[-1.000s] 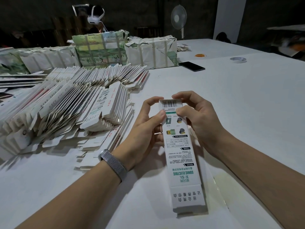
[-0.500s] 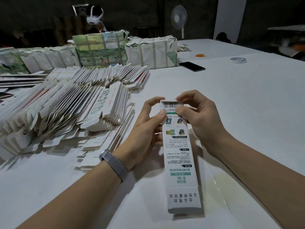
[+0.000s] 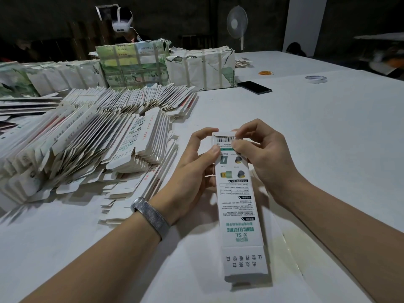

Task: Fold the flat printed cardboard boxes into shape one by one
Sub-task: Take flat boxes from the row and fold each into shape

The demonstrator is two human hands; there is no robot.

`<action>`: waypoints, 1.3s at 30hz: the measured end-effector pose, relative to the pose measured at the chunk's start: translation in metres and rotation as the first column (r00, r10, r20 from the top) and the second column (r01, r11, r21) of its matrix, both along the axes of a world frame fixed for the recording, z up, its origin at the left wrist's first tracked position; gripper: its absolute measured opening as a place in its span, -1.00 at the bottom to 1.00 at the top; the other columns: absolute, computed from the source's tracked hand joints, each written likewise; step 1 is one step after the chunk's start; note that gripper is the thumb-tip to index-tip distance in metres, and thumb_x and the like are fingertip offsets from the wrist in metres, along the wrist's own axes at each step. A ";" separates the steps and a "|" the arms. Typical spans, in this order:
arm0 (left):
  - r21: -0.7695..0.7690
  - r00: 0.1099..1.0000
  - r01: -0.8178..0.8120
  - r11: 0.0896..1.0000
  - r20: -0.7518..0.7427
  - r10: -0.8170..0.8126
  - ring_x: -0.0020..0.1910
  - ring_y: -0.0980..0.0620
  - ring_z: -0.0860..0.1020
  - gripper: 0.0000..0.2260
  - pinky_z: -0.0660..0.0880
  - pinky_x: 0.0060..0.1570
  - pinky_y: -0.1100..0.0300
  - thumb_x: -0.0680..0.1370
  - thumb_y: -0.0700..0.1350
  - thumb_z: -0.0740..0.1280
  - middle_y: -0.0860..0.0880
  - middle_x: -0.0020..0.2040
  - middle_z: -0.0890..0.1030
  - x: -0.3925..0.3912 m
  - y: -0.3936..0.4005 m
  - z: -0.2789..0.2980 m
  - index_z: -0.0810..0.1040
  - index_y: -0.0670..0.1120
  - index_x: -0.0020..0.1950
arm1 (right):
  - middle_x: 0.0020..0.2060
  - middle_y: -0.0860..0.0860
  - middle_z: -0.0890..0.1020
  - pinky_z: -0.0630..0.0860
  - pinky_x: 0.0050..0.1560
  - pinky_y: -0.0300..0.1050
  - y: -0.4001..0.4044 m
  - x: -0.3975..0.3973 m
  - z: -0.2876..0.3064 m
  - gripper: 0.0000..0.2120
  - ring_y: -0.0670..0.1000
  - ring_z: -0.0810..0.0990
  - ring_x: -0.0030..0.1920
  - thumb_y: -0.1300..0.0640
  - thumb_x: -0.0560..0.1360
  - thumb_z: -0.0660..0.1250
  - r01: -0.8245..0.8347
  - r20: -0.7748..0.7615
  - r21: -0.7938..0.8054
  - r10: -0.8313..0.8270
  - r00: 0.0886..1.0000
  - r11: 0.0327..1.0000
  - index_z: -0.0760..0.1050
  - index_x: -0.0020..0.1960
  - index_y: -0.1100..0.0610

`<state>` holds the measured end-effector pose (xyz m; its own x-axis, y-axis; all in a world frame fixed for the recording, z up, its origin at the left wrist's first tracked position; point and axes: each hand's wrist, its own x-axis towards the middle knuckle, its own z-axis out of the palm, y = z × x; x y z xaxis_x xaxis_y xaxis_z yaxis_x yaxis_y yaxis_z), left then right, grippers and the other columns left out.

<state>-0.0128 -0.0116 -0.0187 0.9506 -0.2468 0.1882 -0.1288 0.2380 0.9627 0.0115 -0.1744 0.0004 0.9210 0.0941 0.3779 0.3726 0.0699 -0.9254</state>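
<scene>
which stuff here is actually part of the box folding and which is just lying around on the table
Part of the job:
- printed box, held at its far end by left hand and right hand
- pile of flat boxes
- strapped bundles, probably more stock

Lying about:
- phone
- tape roll
- rubber bands
- fan

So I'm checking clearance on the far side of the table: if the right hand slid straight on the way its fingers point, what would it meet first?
The right hand points left across the box end it pinches, so it would probably meet the left hand first; depth is unclear.
</scene>
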 end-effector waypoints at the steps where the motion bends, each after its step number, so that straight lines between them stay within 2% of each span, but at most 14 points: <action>1: 0.005 1.000 -0.001 1.000 0.001 0.001 -0.21 -0.07 0.63 -0.78 0.47 -0.17 0.02 0.60 -0.01 0.26 -0.12 -0.07 0.70 0.000 0.000 0.000 0.43 0.17 0.24 | -0.17 0.02 0.65 0.61 -0.13 0.23 0.000 0.000 0.000 -0.76 0.24 0.68 -0.14 0.40 0.52 0.35 0.001 -0.004 -0.003 -0.001 1.000 1.000 0.51 -0.20 0.10; 5: 0.023 1.000 -0.001 1.000 0.017 0.001 -0.18 -0.06 0.64 -0.76 0.52 -0.17 0.04 0.60 -0.01 0.26 -0.11 -0.06 0.70 -0.001 0.000 0.001 0.41 0.14 0.26 | -0.24 -0.06 0.67 0.62 -0.19 0.02 0.000 0.001 0.000 -0.78 0.01 0.67 -0.22 0.40 0.51 0.36 0.023 -0.013 -0.009 -0.023 1.000 1.000 0.52 -0.21 0.12; 7: 0.045 1.000 0.008 0.999 0.024 -0.009 -0.16 -0.07 0.64 -0.77 0.53 -0.20 0.04 0.61 0.00 0.27 -0.12 -0.06 0.70 -0.001 0.000 0.001 0.41 0.15 0.26 | -0.26 -0.03 0.67 0.62 -0.22 -0.05 0.000 0.002 0.000 -0.77 -0.01 0.67 -0.23 0.37 0.51 0.38 0.046 -0.011 -0.007 -0.046 0.999 0.999 0.52 -0.24 0.11; 12: 0.069 0.999 0.015 0.998 0.028 -0.017 -0.17 -0.04 0.64 -0.73 0.54 -0.23 0.05 0.60 -0.01 0.27 -0.12 -0.07 0.70 -0.002 -0.002 0.002 0.38 0.10 0.30 | -0.28 0.07 0.64 0.61 -0.28 -0.05 0.000 0.006 -0.001 -0.79 0.04 0.68 -0.27 0.28 0.51 0.43 0.066 -0.065 0.012 -0.065 0.996 0.998 0.51 -0.26 0.11; 17: 0.092 1.000 -0.002 0.996 0.018 0.001 -0.13 -0.12 0.59 -0.68 0.43 -0.08 -0.13 0.60 -0.01 0.27 -0.18 -0.04 0.67 -0.002 -0.003 0.002 0.37 0.06 0.34 | -0.26 0.11 0.58 0.58 -0.16 0.12 0.001 0.006 -0.002 -0.72 0.23 0.68 -0.23 0.26 0.53 0.41 0.048 -0.132 0.039 -0.042 0.990 0.998 0.46 -0.30 0.05; 20: 0.098 1.000 -0.004 0.995 0.010 0.003 -0.10 -0.18 0.54 -0.68 0.36 -0.03 -0.20 0.60 -0.01 0.27 -0.22 -0.03 0.65 -0.004 -0.004 0.002 0.39 0.06 0.35 | -0.23 0.11 0.53 0.56 -0.12 0.13 0.002 0.005 0.000 -0.80 0.18 0.63 -0.23 0.33 0.54 0.36 0.026 -0.184 0.107 -0.006 0.983 0.994 0.48 -0.18 0.09; 22: 0.102 1.000 -0.004 0.995 0.009 0.003 -0.08 -0.22 0.51 -0.69 0.33 -0.01 -0.21 0.60 -0.01 0.27 -0.25 -0.02 0.64 -0.004 -0.004 0.001 0.39 0.05 0.34 | -0.23 0.14 0.56 0.56 -0.16 0.08 0.001 0.004 0.002 -0.81 0.16 0.63 -0.25 0.34 0.55 0.32 -0.017 -0.235 0.135 0.049 0.971 0.991 0.51 -0.14 0.08; 25: 0.099 1.000 -0.010 0.995 0.009 0.009 -0.08 -0.23 0.50 -0.68 0.32 -0.02 -0.20 0.59 -0.02 0.27 -0.26 -0.02 0.63 -0.004 -0.004 0.002 0.40 0.05 0.34 | -0.30 0.11 0.64 0.57 -0.17 0.04 0.001 0.003 0.003 -0.78 0.14 0.64 -0.32 0.30 0.57 0.29 -0.072 -0.292 0.131 0.108 0.950 0.989 0.54 -0.20 0.08; 29: 0.092 1.000 -0.019 0.996 0.004 0.018 -0.07 -0.23 0.51 -0.68 0.33 -0.01 -0.20 0.59 -0.02 0.28 -0.27 0.00 0.62 -0.005 -0.005 0.004 0.41 0.05 0.34 | -0.31 0.10 0.65 0.58 -0.17 0.04 0.000 0.002 0.004 -0.81 0.13 0.65 -0.33 0.26 0.59 0.28 -0.099 -0.337 0.138 0.141 0.931 0.985 0.53 -0.18 0.10; 32: 0.105 1.000 -0.013 0.994 0.012 0.011 -0.05 -0.25 0.50 -0.70 0.32 0.00 -0.21 0.63 -0.03 0.31 -0.44 0.04 0.58 -0.008 -0.005 0.006 0.39 0.04 0.35 | -0.35 0.10 0.64 0.57 -0.22 0.00 -0.001 0.003 0.005 -0.70 0.13 0.63 -0.35 0.30 0.57 0.28 -0.084 -0.324 0.135 0.124 0.938 0.987 0.55 -0.30 0.07; 34: 0.121 1.000 -0.007 0.993 0.019 0.005 -0.05 -0.26 0.48 -0.67 0.32 0.00 -0.23 0.59 -0.03 0.27 -0.53 0.11 0.53 -0.009 -0.006 0.008 0.39 0.03 0.35 | -0.36 0.10 0.63 0.57 -0.22 0.00 -0.001 0.003 0.006 -0.65 0.14 0.64 -0.35 0.31 0.56 0.28 -0.079 -0.310 0.124 0.114 0.944 0.989 0.54 -0.37 0.07; 36: 0.131 1.000 -0.005 0.991 0.024 0.002 -0.08 -0.27 0.46 -0.66 0.33 -0.06 -0.20 0.58 -0.03 0.27 -0.50 0.05 0.55 -0.009 -0.006 0.008 0.39 0.03 0.35 | -0.37 0.10 0.63 0.57 -0.23 -0.01 -0.001 0.003 0.006 -0.63 0.13 0.63 -0.36 0.32 0.55 0.28 -0.076 -0.305 0.115 0.109 0.946 0.990 0.53 -0.39 0.07; 39: 0.139 0.999 -0.007 0.990 0.037 0.002 -0.11 -0.27 0.42 -0.70 0.33 -0.12 -0.17 0.63 -0.02 0.31 -0.34 -0.03 0.56 -0.007 -0.005 0.006 0.41 0.05 0.35 | -0.40 0.08 0.62 0.55 -0.28 -0.07 -0.001 0.003 0.006 -0.63 0.10 0.62 -0.36 0.30 0.55 0.28 -0.068 -0.301 0.088 0.092 0.949 0.994 0.52 -0.40 0.07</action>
<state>-0.0197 -0.0170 -0.0130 0.9449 -0.2685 0.1872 -0.1656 0.1011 0.9810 0.0142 -0.1755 0.0065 0.9839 0.1542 0.0902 0.0649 0.1619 -0.9847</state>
